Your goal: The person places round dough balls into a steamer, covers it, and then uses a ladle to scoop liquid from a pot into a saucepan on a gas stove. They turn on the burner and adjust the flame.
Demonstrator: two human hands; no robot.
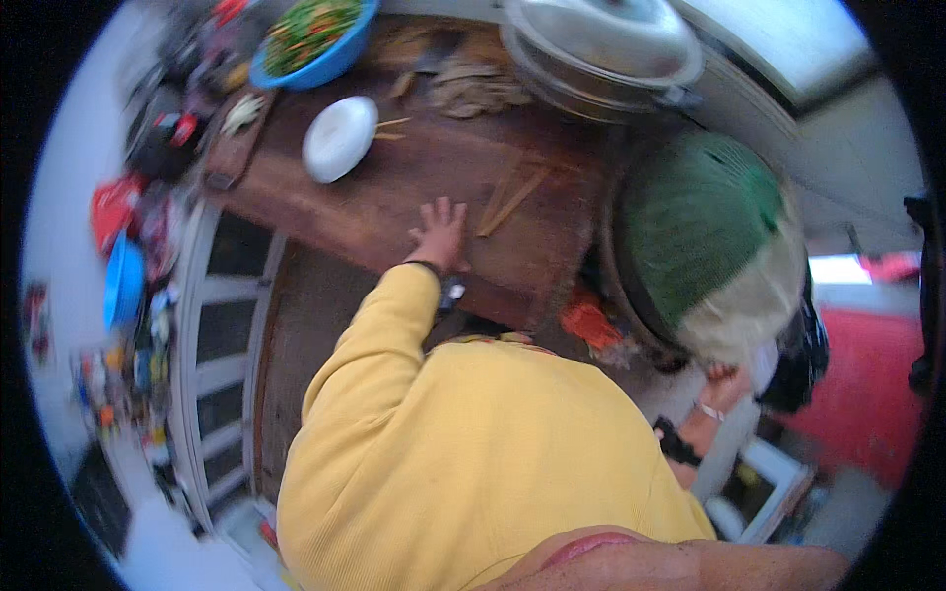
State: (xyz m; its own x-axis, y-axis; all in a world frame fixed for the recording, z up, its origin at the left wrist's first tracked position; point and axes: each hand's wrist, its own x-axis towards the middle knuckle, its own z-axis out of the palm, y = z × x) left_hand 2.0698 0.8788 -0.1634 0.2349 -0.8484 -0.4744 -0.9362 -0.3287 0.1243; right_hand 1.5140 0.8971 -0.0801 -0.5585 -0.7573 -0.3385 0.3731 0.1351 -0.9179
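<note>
My left hand [441,235] reaches over the reddish-brown wooden table [414,166], fingers spread, palm down and holding nothing. It appears to rest on the tabletop near the front edge. To its right lie narrow wooden sticks [516,199] forming a V. A white bowl [340,140] sits farther back, with light-coloured sticks [392,128] beside it. Off to the right, my right hand [724,388] is low beside a large round vessel with a green and whitish cover [702,229]. A blurred white thing [763,368] is at its fingers; whether I grip it is unclear.
At the back left stands a blue basin [355,44] of chopped green and orange vegetables. A large lidded metal pot [602,59] and a crumpled cloth [477,89] are at the back. White slatted framing [229,369] runs along the left. An orange-red bag [587,318] hangs below the table's right side.
</note>
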